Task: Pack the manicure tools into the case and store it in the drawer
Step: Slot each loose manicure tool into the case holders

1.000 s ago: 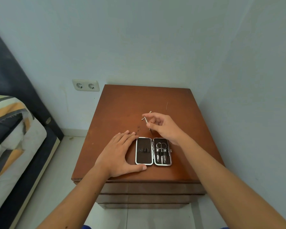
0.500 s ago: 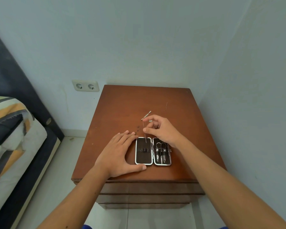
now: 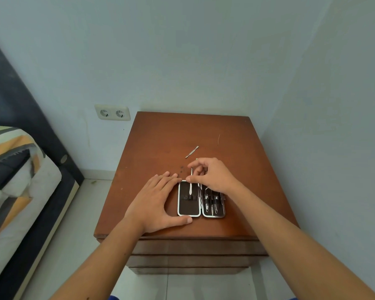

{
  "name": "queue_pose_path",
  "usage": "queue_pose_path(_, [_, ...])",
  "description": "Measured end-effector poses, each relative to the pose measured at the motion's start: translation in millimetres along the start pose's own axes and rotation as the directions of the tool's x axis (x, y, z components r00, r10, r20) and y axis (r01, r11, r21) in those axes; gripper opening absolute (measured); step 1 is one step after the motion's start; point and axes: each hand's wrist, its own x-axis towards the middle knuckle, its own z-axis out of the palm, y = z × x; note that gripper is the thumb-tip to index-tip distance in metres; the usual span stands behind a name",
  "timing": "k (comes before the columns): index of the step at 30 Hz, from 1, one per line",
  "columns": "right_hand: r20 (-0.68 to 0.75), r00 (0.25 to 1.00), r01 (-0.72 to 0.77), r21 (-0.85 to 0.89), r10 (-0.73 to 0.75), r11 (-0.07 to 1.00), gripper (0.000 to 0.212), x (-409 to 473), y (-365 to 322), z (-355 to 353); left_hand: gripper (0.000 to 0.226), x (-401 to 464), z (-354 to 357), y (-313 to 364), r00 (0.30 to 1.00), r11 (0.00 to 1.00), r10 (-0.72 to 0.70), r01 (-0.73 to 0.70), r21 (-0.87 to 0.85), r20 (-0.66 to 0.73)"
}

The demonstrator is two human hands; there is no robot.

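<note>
An open black manicure case with a white rim lies near the front of the brown nightstand. Its right half holds scissors and other steel tools. My right hand pinches a thin steel tool that points down into the case's left half, its tip at the elastic loops. My left hand lies flat on the tabletop, fingers and thumb against the case's left edge. Another slim steel tool lies loose on the wood behind my hands.
Closed drawer fronts sit below the tabletop's front edge. A double wall socket is at the left of the nightstand. A bed with a striped cover stands at the left, and walls close in behind and at the right.
My right hand has come down and nearer with the thin tool, bringing its tip into the case's left half. The left hand has stayed put.
</note>
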Motion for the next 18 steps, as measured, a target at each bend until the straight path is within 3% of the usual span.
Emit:
queue_pose_path(14, [-0.001, 0.997, 0.075, -0.106, -0.076, 0.992, 0.047, -22.2, 1.1, 0.8, 0.122, -0.3, 1.6, -0.7, 1.0, 1.0, 0.002, -0.002, 0.003, -0.007])
queue_pose_path(18, [0.062, 0.99, 0.138, -0.214, -0.128, 0.967, 0.068, -34.0, 2.1, -1.2, 0.123, -0.3, 1.0, -0.4, 1.0, 1.0, 0.0, 0.0, 0.002, -0.012])
